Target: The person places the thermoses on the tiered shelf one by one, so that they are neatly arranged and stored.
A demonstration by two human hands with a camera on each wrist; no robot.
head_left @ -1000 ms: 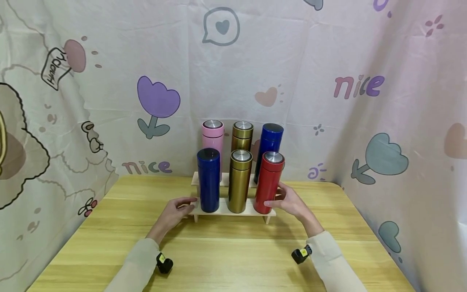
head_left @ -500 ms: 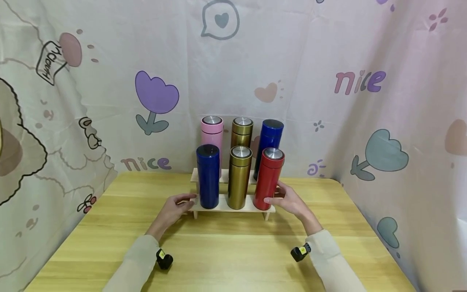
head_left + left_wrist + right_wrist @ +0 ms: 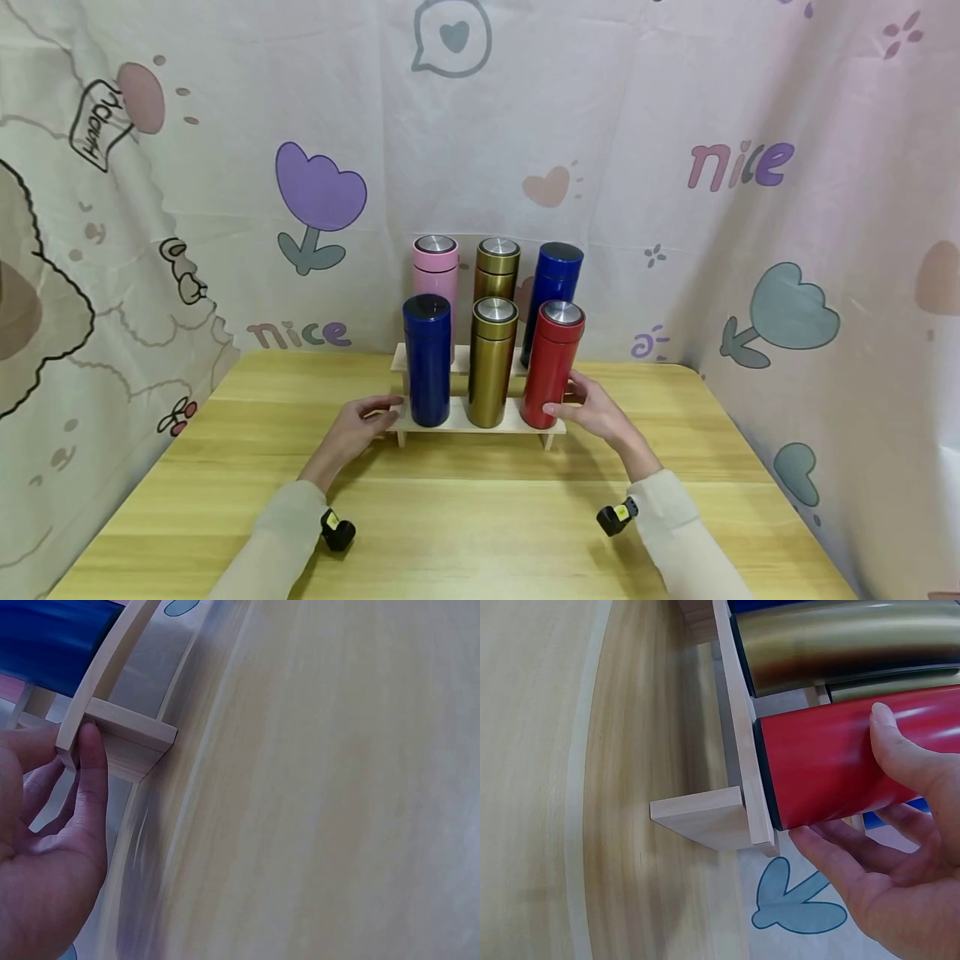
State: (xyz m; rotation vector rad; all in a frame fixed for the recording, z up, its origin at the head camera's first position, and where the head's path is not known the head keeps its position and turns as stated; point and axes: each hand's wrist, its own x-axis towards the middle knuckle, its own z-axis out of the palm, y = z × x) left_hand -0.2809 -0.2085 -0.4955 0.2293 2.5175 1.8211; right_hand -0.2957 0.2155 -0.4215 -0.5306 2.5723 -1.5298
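A small two-step wooden rack (image 3: 459, 414) carries upright thermos bottles on both levels. My left hand (image 3: 351, 432) pinches the left end of its lower board; in the left wrist view the fingers (image 3: 91, 787) lie against the wood. At the lower right stands a red thermos (image 3: 552, 367), and my right hand (image 3: 600, 412) holds it low down, the thumb on its front and fingers round its far side. Its base meets the board. Beside it are a gold thermos (image 3: 491, 375) and, at the left end, a dark blue thermos (image 3: 430, 367).
On the upper step stand a pink thermos (image 3: 435, 279), another gold thermos (image 3: 497, 273) and a bright blue thermos (image 3: 557, 275), partly hidden by the front row. The wooden table (image 3: 480, 533) runs toward me. Behind it hangs a printed cloth (image 3: 465, 150).
The whole scene has shifted slightly upward in the head view. Both hands keep their places on the rack's end and the red thermos.
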